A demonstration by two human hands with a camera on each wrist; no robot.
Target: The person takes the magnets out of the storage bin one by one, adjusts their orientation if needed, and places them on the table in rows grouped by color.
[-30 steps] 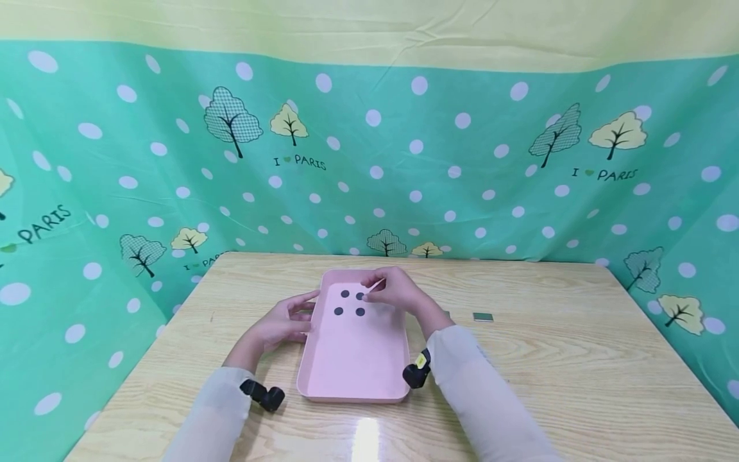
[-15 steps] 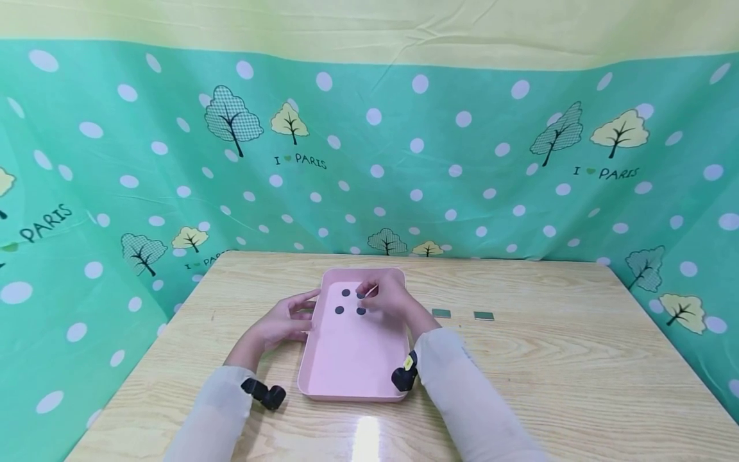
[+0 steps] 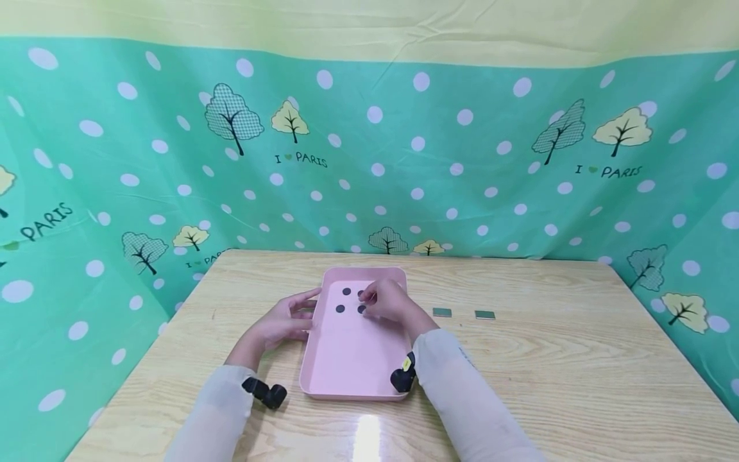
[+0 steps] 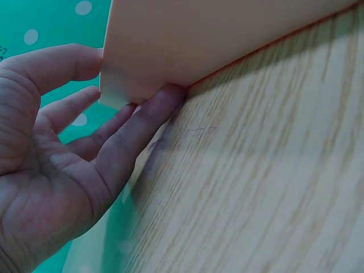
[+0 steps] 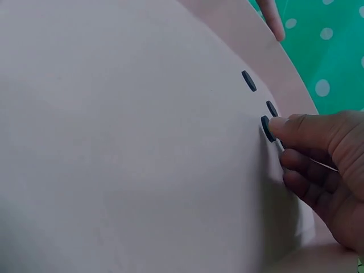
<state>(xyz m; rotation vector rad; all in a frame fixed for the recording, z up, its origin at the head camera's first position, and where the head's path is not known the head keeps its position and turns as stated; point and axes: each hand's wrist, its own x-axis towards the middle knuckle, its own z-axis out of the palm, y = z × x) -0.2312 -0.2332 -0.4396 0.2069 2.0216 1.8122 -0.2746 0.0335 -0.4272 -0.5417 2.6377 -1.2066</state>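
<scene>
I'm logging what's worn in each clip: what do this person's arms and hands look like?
The left hand and right hand are bare, without gloves. The left sleeve and right sleeve are long and off-white. A black device is worn at each wrist; the right one carries a yellow patch.

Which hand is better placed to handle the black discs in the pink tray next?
Probably the right hand: it reaches into the pink tray, its thumb tip at a black disc. The left hand is outside, its fingers against the tray's left wall.
</scene>
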